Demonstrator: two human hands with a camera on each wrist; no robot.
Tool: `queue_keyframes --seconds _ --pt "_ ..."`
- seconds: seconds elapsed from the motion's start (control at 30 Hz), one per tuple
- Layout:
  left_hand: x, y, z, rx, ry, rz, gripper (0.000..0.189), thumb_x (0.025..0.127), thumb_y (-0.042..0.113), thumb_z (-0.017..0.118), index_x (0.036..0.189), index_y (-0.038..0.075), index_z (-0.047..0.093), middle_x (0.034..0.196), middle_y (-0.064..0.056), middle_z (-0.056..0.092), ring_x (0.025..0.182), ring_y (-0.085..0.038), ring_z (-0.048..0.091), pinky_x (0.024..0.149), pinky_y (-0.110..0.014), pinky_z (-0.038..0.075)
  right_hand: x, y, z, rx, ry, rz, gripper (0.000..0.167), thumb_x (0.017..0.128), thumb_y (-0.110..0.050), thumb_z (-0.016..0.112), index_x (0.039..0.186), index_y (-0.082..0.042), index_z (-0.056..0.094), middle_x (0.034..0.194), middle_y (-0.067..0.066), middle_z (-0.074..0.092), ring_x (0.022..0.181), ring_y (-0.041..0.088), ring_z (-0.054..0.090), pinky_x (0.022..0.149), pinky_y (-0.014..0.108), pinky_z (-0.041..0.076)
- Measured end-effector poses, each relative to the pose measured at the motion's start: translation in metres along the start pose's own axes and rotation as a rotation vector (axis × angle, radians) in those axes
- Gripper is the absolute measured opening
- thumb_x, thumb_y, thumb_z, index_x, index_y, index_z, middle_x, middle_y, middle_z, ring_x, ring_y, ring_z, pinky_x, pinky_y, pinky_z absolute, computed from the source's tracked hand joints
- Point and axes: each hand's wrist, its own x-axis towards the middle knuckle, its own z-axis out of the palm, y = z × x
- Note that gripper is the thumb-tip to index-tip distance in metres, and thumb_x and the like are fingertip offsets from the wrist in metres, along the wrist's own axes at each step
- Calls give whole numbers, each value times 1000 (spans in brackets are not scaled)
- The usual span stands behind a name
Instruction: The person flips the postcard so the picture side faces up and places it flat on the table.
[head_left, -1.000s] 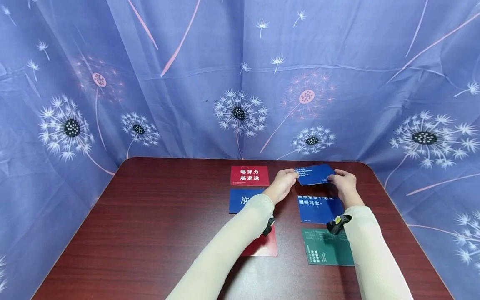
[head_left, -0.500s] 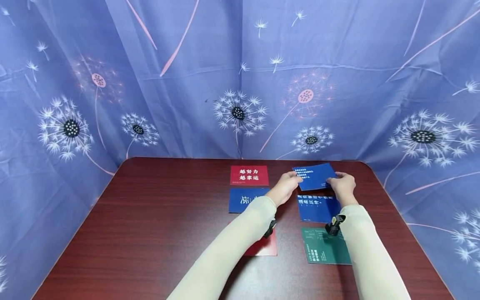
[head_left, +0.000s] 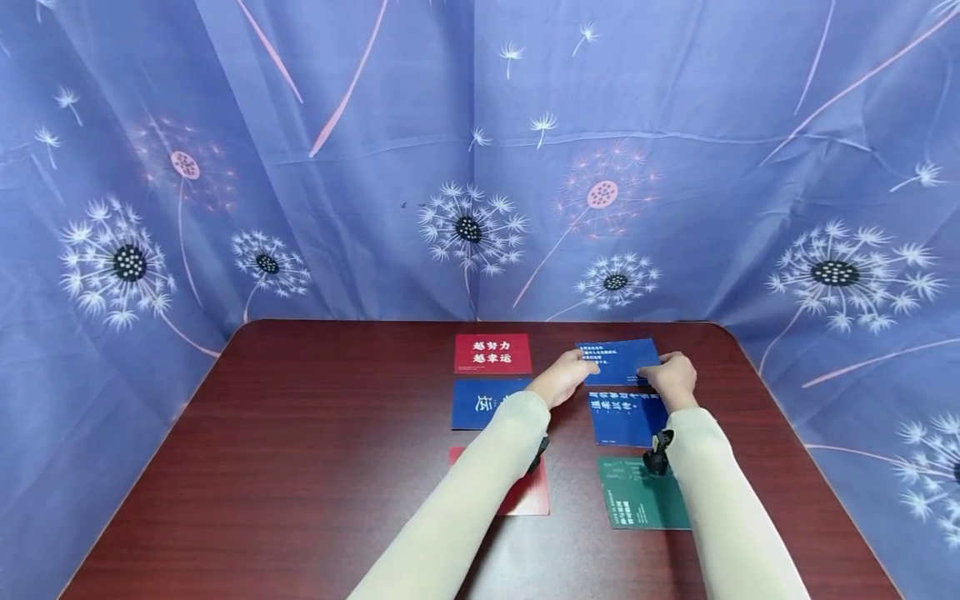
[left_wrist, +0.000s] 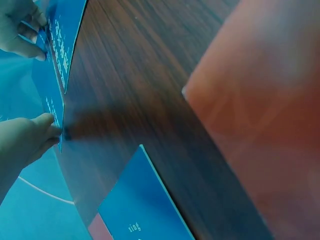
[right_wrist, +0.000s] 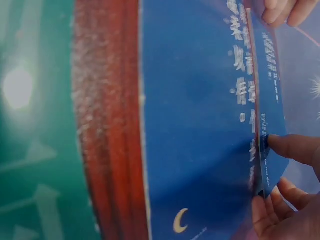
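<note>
At the back right of the table, both hands hold a blue card (head_left: 622, 354) printed with white lines of text. My left hand (head_left: 561, 379) pinches its left edge, the thumb on the printed face. On the lower right side, my right hand (head_left: 671, 382) pinches it between thumb and fingers, as the right wrist view also shows. The card's near edge lies close to another blue card (head_left: 626, 427), which has larger white characters and, in the right wrist view, a small yellow moon (right_wrist: 180, 220). Nearer still lies a green card (head_left: 641, 504), partly covered by the right sleeve.
Left of these, a second column lies on the dark red wooden table (head_left: 300, 450): a red card (head_left: 492, 354), a blue card (head_left: 468, 404) and a pale red card (head_left: 532, 492). The left sleeve (head_left: 457, 500) hides parts of the latter two. A blue dandelion curtain (head_left: 375, 225) hangs behind.
Both hands have brought the held blue card nearer the person and lower, leveling it just behind the other blue card. The head view has shifted slightly.
</note>
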Motion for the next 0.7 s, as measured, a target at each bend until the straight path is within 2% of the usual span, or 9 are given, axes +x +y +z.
queue_keyframes --seconds 0.3,0.47,0.57,0.7 --pt "1 -1 -11 -3 -3 8 61 93 10 58 148 1 32 153 -12 32 138 -32 33 113 -44 29 7 8 -2 -59 20 -39 56 87 -20 67 126 16 48 125 36 46 118 50 40 103 56 34" --pt "-3 4 -17 -52 -27 23 59 93 7 56 146 -1 33 151 -15 35 136 -34 37 113 -42 30 6 11 -6 -83 10 -56 55 89 -21 64 125 17 48 123 39 42 116 54 36 102 58 31" --pt "-11 11 -23 -118 -53 59 56 93 2 55 144 -7 33 147 -22 38 133 -35 40 111 -42 32 4 9 -11 -90 12 -81 51 91 -21 58 124 17 48 121 40 42 115 56 35 101 59 30" --pt "-33 22 -39 -165 -103 105 48 94 -1 53 138 -11 39 135 -29 49 127 -40 47 107 -45 37 2 6 -22 -55 62 -166 43 94 -20 52 118 16 53 117 40 47 112 56 40 99 58 33"
